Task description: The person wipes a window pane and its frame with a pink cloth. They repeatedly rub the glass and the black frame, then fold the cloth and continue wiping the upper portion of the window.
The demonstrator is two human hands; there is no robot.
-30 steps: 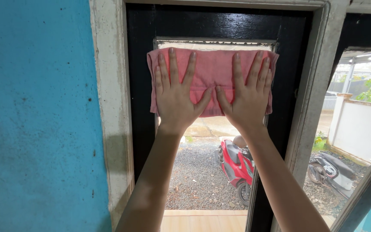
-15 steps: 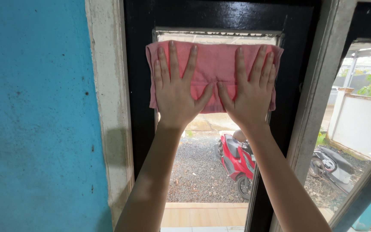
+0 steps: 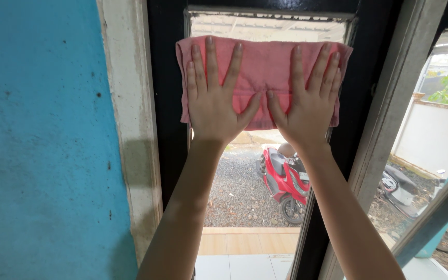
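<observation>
Both hands are flat against a pink cloth (image 3: 263,67), pinning it to the window glass (image 3: 245,186). The left hand (image 3: 214,101) and right hand (image 3: 307,103) lie side by side, fingers spread, thumbs nearly touching; neither grips anything. The cloth shows above the fingertips and between the thumbs. Below the wrists, through the glass, stands a red scooter (image 3: 285,181). Left of the left hand is a blue wall (image 3: 37,145).
</observation>
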